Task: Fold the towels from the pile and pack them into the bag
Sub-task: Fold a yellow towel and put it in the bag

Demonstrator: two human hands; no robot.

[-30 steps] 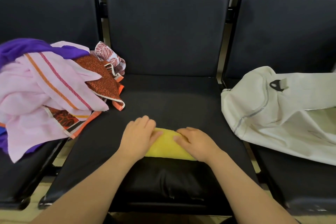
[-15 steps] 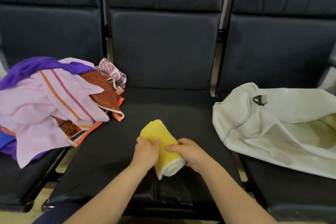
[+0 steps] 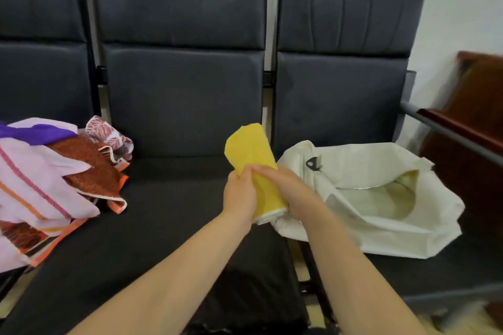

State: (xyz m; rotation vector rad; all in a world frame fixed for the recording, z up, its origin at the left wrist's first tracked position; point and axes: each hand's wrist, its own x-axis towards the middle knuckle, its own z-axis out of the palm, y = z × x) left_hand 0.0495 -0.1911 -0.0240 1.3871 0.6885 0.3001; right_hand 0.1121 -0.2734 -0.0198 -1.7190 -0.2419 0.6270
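Note:
A rolled yellow towel (image 3: 251,152) is held up above the middle seat (image 3: 163,226), near its right edge. My left hand (image 3: 239,194) grips its lower part from the left and my right hand (image 3: 285,187) grips it from the right. The cream bag (image 3: 381,228) lies open on the right seat, its mouth facing up, just right of my hands. A pile of towels (image 3: 49,179) in pink, purple and orange-brown patterns sits on the left seat.
Three dark padded chairs stand in a row against a white wall. A metal armrest (image 3: 449,133) and a dark wooden piece of furniture (image 3: 473,122) are at the far right.
The yellow towel went from flat on the seat to lifted in both hands and carried up and right toward the bag. The view tilted up and right.

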